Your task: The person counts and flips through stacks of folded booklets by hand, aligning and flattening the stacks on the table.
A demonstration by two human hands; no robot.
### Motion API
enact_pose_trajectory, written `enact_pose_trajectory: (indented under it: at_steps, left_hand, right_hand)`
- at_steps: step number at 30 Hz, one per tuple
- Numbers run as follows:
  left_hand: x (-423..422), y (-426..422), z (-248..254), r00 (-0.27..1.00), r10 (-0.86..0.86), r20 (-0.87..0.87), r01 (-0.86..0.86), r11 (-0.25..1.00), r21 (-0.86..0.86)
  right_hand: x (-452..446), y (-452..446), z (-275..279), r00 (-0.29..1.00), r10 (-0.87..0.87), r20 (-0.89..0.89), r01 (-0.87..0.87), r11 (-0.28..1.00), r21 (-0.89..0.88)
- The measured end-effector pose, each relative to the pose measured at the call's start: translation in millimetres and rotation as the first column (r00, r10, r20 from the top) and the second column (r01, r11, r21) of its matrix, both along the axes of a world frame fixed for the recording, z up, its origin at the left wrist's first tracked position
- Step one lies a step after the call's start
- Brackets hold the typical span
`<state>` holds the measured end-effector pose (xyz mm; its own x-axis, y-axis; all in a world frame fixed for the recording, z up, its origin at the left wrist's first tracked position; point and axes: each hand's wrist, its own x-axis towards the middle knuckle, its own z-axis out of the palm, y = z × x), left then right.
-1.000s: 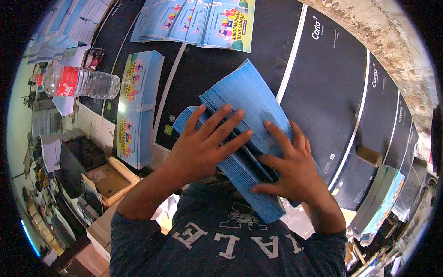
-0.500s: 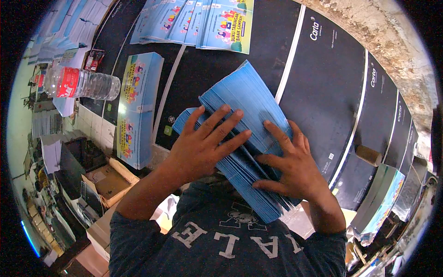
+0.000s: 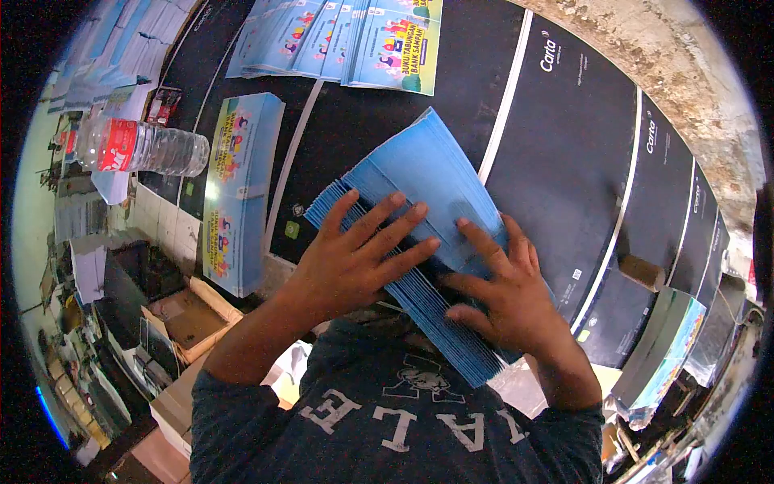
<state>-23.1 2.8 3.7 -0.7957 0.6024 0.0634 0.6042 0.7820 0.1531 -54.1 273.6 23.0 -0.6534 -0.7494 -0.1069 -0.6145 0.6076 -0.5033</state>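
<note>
Here we see both bare hands on the blue booklets, which lie at a slant in the middle of the view, over the black boards and just above the dark shirt. They form two groups: a broad, fanned part on the upper right and a narrow row below it, its many edges facing up.

The left hand lies back up across the left side of both groups. Four of its digits show, spread well apart; we cannot tell how the other one lies. The right hand is on the right side, its digits also spread: one tip rests on the face of the fanned part, others reach its right edge, and the thumb points over the row. We cannot tell how hard either hand presses.

Around them we see a long stack with printed covers to the left, a bottle beside it, and a printed pile at the top.
</note>
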Motion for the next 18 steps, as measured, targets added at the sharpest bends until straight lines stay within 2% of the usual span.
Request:
enact_pose_trajectory:
  at_steps: [4,13,16,18]
  left_hand:
    - [3,-3,-1,0.999,-0.011,-0.040,0.010,1.000,-0.028]
    - [11,-8,-3,1.000,0.008,0.029,-0.008,1.000,-0.004]
    - [13,-9,-4,1.000,0.027,-0.008,-0.027,0.998,0.061]
    - [14,-11,-5,1.000,-0.009,-0.022,0.008,1.000,-0.026]
  right_hand:
    - [-1,-1,1,0.998,-0.039,0.047,0.039,0.999,-0.012]
    - [-2,1,0,0.997,-0.047,0.058,0.048,0.999,-0.020]
    - [-1,1,-1,0.998,-0.048,0.037,0.048,0.999,-0.017]
    - [-1,1,-1,0.998,-0.051,0.023,0.051,0.999,-0.008]
